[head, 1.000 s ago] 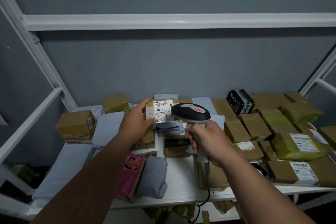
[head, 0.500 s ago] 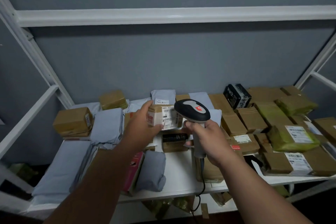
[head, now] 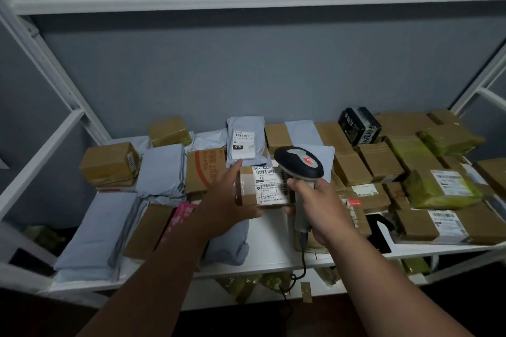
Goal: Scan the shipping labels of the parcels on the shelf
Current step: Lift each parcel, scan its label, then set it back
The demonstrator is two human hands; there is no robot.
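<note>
a: what is the left hand (head: pixel 227 206) gripping?
b: a small brown cardboard parcel (head: pixel 261 188) with a white shipping label (head: pixel 269 186), fingers curled round its left side, lifted above the white metal shelf (head: pixel 273 249)

a: and the right hand (head: pixel 319 205)?
b: its fingers wrap the handle of a grey and black handheld barcode scanner (head: pixel 299 162), whose head sits just beside the label's right edge

a: what lies around them?
b: a grey plastic mailer bag (head: pixel 245 139) with its own label just behind, brown boxes to the right, a black printed box (head: pixel 358 124) at the back
</note>
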